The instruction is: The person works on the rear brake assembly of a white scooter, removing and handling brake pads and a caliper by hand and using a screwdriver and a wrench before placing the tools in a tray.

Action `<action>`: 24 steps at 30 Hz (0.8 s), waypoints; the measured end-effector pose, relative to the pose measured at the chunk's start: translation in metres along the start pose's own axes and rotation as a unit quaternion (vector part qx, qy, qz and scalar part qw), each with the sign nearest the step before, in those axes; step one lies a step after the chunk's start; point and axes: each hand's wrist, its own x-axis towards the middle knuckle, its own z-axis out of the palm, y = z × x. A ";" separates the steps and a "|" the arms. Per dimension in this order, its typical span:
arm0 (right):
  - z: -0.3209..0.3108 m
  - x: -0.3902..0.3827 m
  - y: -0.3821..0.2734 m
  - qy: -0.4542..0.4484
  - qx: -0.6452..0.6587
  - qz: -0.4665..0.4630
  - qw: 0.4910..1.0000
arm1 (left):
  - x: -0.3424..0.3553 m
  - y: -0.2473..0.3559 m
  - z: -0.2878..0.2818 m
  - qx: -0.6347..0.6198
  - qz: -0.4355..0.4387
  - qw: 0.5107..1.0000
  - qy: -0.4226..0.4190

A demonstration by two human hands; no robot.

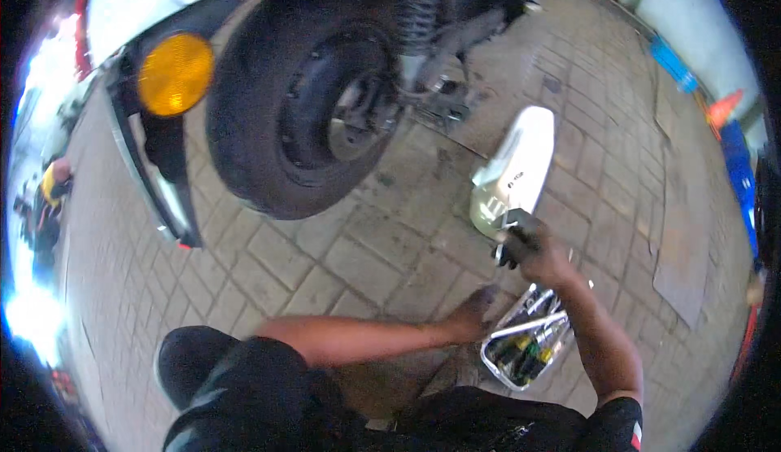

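My right hand (543, 258) is raised above the far end of a metal tool tray (521, 385), beside the near end of a white plastic panel (519, 167). Its fingers are closed around something dark with a shiny metal part, too blurred to name. My left hand (474, 315) reaches low to the tray's left side; motion smears its fingers, so I cannot tell whether it holds anything. In the tray lie several screwdrivers (533, 361) with yellow, green and dark handles, among other metal tools.
A black wheel (285, 102) with a coil-spring shock absorber (418, 17) stands ahead, under white bodywork. An orange reflector (176, 74) hangs at its left. Brick paving (358, 244) spreads around. Cardboard (682, 257) lies at the right. Another person (55, 182) is far left.
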 end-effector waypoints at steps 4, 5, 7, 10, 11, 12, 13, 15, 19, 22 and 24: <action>0.068 0.044 -0.063 -0.078 -0.020 -0.149 0.986 | -0.045 -0.015 -0.163 0.034 -0.231 0.970 -0.060; 0.083 0.062 -0.061 -0.028 0.003 -0.189 0.982 | -0.051 0.014 -0.191 -0.015 -0.174 0.984 0.024; 0.105 0.082 -0.101 -0.023 -0.143 -0.145 0.979 | -0.069 0.036 -0.231 -0.054 -0.124 0.983 0.124; 0.144 0.101 -0.136 -0.031 -0.073 -0.178 0.981 | -0.083 0.034 -0.272 -0.130 0.027 0.966 0.223; 0.155 0.108 -0.140 -0.021 0.047 -0.256 0.965 | -0.091 0.066 -0.288 -0.129 -0.038 0.960 0.248; 0.163 0.114 -0.153 -0.021 0.050 -0.256 0.965 | -0.097 0.083 -0.301 -0.130 -0.102 0.948 0.272; 0.171 0.125 -0.167 -0.047 0.091 -0.226 0.969 | -0.103 0.066 -0.312 -0.061 -0.106 0.946 0.299; 0.174 0.145 -0.175 -0.066 0.124 -0.193 0.971 | -0.101 0.057 -0.323 -0.108 -0.090 0.936 0.322; 0.201 0.165 -0.180 0.006 0.227 -0.227 0.947 | -0.105 0.063 -0.333 -0.249 -0.034 0.900 0.356; 0.200 0.164 -0.181 -0.026 0.499 -0.085 0.862 | -0.099 0.095 -0.333 -0.165 -0.068 0.906 0.384; 0.209 0.164 -0.183 -0.031 0.550 -0.073 0.832 | -0.105 0.097 -0.339 -0.061 -0.091 0.918 0.382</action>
